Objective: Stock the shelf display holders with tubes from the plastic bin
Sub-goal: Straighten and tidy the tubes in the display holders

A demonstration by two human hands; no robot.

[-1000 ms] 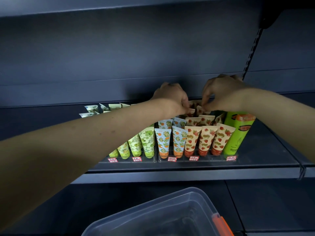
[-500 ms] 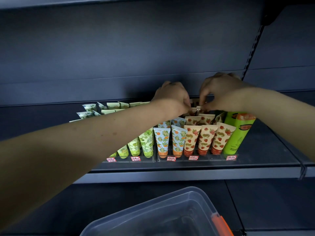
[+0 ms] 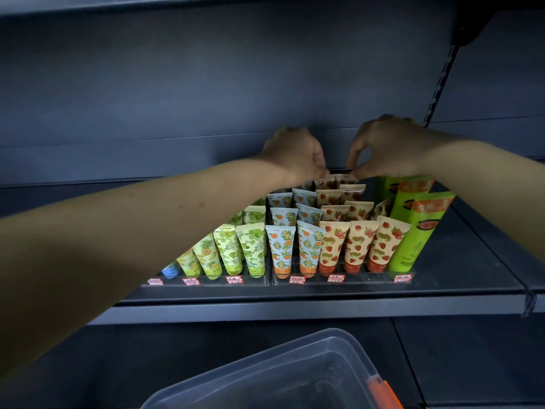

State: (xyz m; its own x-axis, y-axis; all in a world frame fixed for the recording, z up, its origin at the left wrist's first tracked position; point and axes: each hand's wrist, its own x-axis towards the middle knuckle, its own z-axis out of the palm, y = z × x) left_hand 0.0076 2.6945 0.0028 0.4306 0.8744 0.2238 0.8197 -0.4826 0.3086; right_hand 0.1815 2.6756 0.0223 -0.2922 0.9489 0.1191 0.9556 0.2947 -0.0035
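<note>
Clear display holders on the dark shelf hold rows of upright tubes: green lime and pineapple prints on the left, blue orange-print tubes in the middle, cream strawberry tubes on the right. Both hands reach to the back of the strawberry rows. My left hand has its fingers curled down onto the rearmost strawberry tubes. My right hand pinches thumb and forefinger at the top edge of a rear strawberry tube. The clear plastic bin sits below, near the bottom edge.
Tall bright green tubes stand right of the strawberry rows. Red price tags line the holder fronts. An upper shelf hangs overhead, and a slotted upright runs up the back panel at right. The bin has an orange latch.
Both hands have stayed at the back of the strawberry rows, shifting only slightly while the fingers work the rear tubes. The view has tilted a little.
</note>
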